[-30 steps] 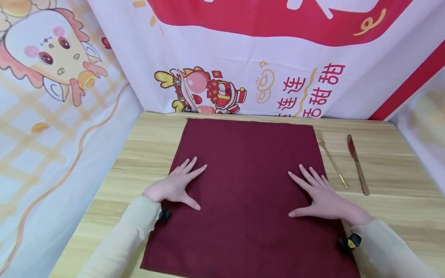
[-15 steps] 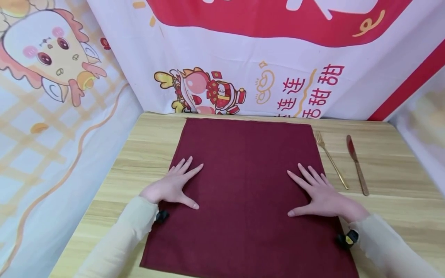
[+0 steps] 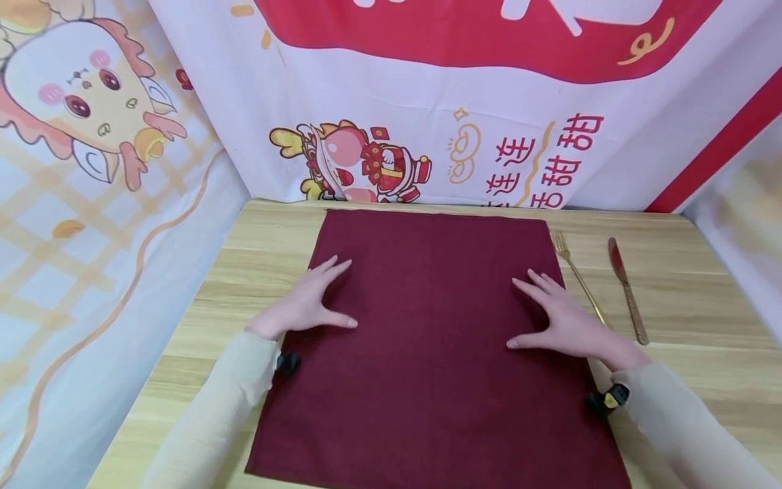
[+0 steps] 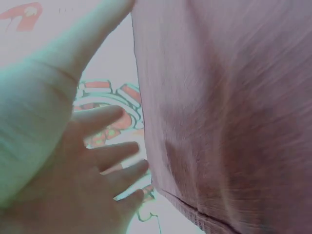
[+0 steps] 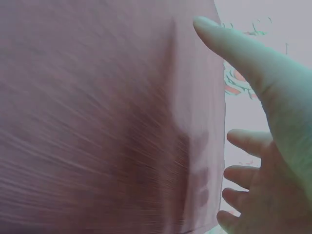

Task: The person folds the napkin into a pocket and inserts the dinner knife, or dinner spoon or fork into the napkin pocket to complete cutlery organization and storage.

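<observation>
Both hands slid farther up maroon cloth (image 3: 427,326); left hand (image 3: 308,302), right hand (image 3: 565,319) flat, released.

Fork (image 3: 579,278) and knife (image 3: 626,291) flank the right hand (image 3: 565,321).

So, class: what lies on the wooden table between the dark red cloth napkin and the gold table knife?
In the head view, a gold fork lies between the dark red cloth napkin and the gold table knife, on the wooden table.
</observation>
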The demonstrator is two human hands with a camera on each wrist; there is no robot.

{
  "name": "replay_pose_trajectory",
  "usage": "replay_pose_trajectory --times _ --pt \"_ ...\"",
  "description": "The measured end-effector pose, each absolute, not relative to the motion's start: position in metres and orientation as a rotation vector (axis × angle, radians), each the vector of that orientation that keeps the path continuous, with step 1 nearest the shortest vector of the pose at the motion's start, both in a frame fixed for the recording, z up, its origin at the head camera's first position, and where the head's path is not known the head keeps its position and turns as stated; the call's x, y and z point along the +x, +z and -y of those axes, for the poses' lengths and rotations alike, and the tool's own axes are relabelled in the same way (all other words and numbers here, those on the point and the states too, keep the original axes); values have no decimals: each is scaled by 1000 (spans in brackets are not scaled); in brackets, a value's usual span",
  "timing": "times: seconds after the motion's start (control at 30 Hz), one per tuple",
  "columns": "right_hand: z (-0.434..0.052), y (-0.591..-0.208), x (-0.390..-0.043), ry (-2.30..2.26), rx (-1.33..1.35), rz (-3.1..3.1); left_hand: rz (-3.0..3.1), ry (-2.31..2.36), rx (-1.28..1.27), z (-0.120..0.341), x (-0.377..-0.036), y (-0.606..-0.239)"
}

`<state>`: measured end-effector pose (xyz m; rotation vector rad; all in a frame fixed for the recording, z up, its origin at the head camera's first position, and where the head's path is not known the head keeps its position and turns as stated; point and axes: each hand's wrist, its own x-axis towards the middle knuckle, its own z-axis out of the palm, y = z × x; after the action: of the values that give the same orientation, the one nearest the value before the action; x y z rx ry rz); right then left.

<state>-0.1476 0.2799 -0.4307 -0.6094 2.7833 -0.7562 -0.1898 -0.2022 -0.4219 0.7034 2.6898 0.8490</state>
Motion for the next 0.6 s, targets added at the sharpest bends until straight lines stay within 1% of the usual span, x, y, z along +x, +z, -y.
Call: replay_pose_trajectory --times 0.33,0.47,0.6 --pt "-279 -431 -199 -893 -352 -2758 -2705 1117 506 202 -246 -429" --pt "-279 -435 -211 -898 -302 -2762 -2691 1172 430 203 -259 -432" --pt "-284 -436 -219 -941 -260 -2765 -2682 1178 380 203 -264 -432"
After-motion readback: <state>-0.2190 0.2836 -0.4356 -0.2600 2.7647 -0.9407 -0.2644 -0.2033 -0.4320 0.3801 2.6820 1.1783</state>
